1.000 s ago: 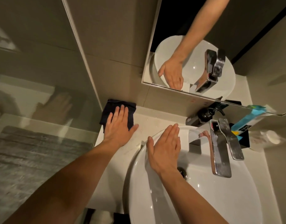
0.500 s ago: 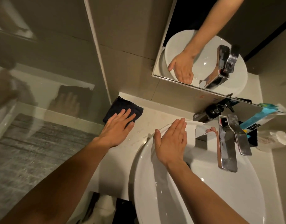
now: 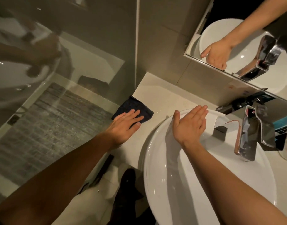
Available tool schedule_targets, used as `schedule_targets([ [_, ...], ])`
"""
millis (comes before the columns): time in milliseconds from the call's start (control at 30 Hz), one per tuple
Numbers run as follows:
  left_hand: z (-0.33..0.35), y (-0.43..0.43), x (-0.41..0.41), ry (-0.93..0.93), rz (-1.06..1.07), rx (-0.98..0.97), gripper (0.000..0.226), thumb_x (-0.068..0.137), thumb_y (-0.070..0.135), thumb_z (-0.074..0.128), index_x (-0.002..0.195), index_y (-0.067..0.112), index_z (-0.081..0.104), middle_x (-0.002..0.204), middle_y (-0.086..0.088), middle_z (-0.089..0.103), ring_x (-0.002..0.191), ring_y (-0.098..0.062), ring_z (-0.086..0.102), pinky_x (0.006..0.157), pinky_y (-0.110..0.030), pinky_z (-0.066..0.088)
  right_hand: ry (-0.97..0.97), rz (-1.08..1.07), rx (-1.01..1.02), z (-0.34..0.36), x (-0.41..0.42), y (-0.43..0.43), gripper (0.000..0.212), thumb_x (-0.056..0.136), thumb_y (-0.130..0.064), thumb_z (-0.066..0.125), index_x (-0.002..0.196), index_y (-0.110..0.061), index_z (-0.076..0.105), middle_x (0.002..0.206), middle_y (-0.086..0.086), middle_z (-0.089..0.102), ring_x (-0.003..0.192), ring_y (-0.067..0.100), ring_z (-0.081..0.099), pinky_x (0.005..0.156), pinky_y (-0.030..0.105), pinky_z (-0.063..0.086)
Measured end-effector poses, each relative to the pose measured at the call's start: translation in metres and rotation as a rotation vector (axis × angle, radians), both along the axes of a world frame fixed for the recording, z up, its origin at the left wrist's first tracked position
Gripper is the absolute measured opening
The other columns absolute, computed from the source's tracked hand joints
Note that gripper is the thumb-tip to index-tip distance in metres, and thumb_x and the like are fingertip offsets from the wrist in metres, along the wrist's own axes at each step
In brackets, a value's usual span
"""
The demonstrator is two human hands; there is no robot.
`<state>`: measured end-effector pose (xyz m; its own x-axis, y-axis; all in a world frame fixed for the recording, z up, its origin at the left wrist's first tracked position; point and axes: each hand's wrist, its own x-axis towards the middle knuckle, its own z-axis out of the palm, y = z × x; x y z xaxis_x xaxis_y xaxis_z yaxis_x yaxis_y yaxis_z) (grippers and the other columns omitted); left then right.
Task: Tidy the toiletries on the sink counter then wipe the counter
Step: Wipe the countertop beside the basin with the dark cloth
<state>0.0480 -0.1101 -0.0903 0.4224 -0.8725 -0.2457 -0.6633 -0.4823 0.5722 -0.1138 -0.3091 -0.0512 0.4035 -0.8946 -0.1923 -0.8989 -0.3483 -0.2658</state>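
Note:
A dark folded cloth (image 3: 133, 106) lies on the pale sink counter (image 3: 163, 96), near its left edge by the glass screen. My left hand (image 3: 125, 125) lies flat on the cloth, fingers together, pressing it down. My right hand (image 3: 190, 123) rests flat on the left rim of the white round basin (image 3: 185, 179), holding nothing. Behind the chrome tap (image 3: 251, 135) stand a dark pump bottle (image 3: 241, 103) and a blue-and-black tube (image 3: 283, 127), partly hidden by the tap.
A glass shower screen (image 3: 61, 82) bounds the counter on the left. A mirror (image 3: 246, 39) hangs on the tiled wall above the counter's back edge. The counter's front edge drops to the floor at the bottom, where dark clothing and a white object show.
My left hand has slid the cloth from the back wall toward the counter's left front. My right hand has stayed on the basin rim. The camera has shifted left.

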Motion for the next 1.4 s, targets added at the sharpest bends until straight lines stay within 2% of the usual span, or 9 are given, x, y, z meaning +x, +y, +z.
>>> schedule_targets([
  [400, 0.000, 0.068, -0.038, 0.017, 0.011, 0.010, 0.065, 0.101, 0.060, 0.015, 0.156, 0.035, 0.039, 0.168, 0.014, 0.022, 0.155, -0.001, 0.008, 0.127, -0.033, 0.007, -0.068, 0.011, 0.008, -0.003, -0.003, -0.003, 0.096, 0.100, -0.063, 0.028, 0.159, 0.004, -0.005, 0.170, 0.021, -0.013, 0.158, 0.032, -0.011, 0.127, 0.046, -0.002],
  [567, 0.002, 0.091, -0.055, 0.011, 0.040, 0.010, 0.064, 0.101, 0.061, 0.016, 0.156, 0.036, 0.038, 0.168, 0.014, 0.022, 0.156, -0.001, 0.007, 0.124, -0.028, 0.005, -0.073, 0.047, 0.036, -0.001, -0.008, -0.007, 0.105, 0.096, -0.071, 0.030, 0.160, 0.003, -0.007, 0.170, 0.020, -0.014, 0.158, 0.030, -0.013, 0.127, 0.045, -0.004],
  [800, 0.003, 0.119, -0.074, -0.009, 0.055, 0.028, 0.072, 0.099, 0.070, 0.008, 0.156, 0.036, 0.038, 0.167, 0.013, 0.025, 0.156, -0.003, 0.011, 0.127, -0.036, 0.013, -0.054, 0.129, 0.091, 0.004, -0.019, -0.010, 0.124, 0.084, -0.088, 0.034, 0.160, -0.001, -0.011, 0.170, 0.017, -0.018, 0.157, 0.028, -0.018, 0.127, 0.045, -0.006],
  [933, 0.022, 0.132, -0.082, -0.002, 0.038, 0.115, 0.054, 0.107, 0.052, 0.026, 0.154, 0.032, 0.042, 0.166, 0.012, 0.029, 0.151, 0.004, 0.012, 0.121, -0.021, 0.009, -0.031, 0.141, 0.106, 0.009, -0.020, -0.010, 0.125, 0.083, -0.089, 0.033, 0.160, -0.002, -0.012, 0.170, 0.017, -0.019, 0.157, 0.028, -0.019, 0.126, 0.046, -0.006],
  [1033, 0.037, 0.148, -0.086, 0.248, 0.177, 0.130, 0.043, 0.108, 0.040, 0.039, 0.148, 0.033, 0.053, 0.157, 0.009, 0.046, 0.143, 0.003, 0.030, 0.118, -0.022, 0.021, -0.002, 0.141, 0.125, 0.012, -0.019, -0.010, 0.125, 0.083, -0.090, 0.031, 0.160, -0.002, -0.013, 0.169, 0.016, -0.020, 0.157, 0.028, -0.020, 0.126, 0.045, -0.006],
  [1133, 0.055, 0.155, -0.084, 0.718, 0.674, -0.056, 0.045, 0.096, 0.054, 0.048, 0.117, 0.025, 0.075, 0.118, -0.005, 0.075, 0.117, -0.020, 0.066, 0.105, -0.039, 0.047, 0.018, 0.144, 0.124, 0.013, -0.019, -0.010, 0.124, 0.083, -0.090, 0.028, 0.160, -0.002, -0.014, 0.169, 0.017, -0.020, 0.157, 0.029, -0.020, 0.126, 0.045, -0.006],
  [1200, 0.063, 0.151, -0.081, 0.891, 0.904, -0.155, 0.041, 0.103, 0.043, 0.050, 0.108, 0.013, 0.077, 0.109, -0.011, 0.077, 0.112, -0.026, 0.069, 0.100, -0.040, 0.049, 0.026, 0.143, 0.123, 0.013, -0.019, -0.010, 0.124, 0.082, -0.091, 0.025, 0.160, -0.002, -0.014, 0.169, 0.017, -0.020, 0.157, 0.030, -0.019, 0.127, 0.046, -0.005],
  [1267, 0.075, 0.141, -0.079, 1.020, 1.008, -0.228, 0.039, 0.106, 0.033, 0.048, 0.111, 0.005, 0.075, 0.111, -0.011, 0.077, 0.111, -0.024, 0.070, 0.097, -0.037, 0.050, 0.032, 0.145, 0.124, 0.013, -0.019, -0.010, 0.125, 0.082, -0.092, 0.024, 0.159, -0.001, -0.014, 0.169, 0.017, -0.020, 0.157, 0.030, -0.019, 0.127, 0.047, -0.005],
  [1400, 0.099, 0.108, -0.063, 1.177, 1.096, -0.357, 0.036, 0.106, 0.032, 0.046, 0.112, 0.009, 0.073, 0.108, -0.009, 0.079, 0.095, -0.018, 0.077, 0.085, -0.037, 0.054, 0.033, 0.139, 0.116, 0.015, -0.019, -0.009, 0.124, 0.083, -0.091, 0.025, 0.160, -0.002, -0.014, 0.170, 0.017, -0.018, 0.158, 0.030, -0.016, 0.127, 0.047, -0.003],
])
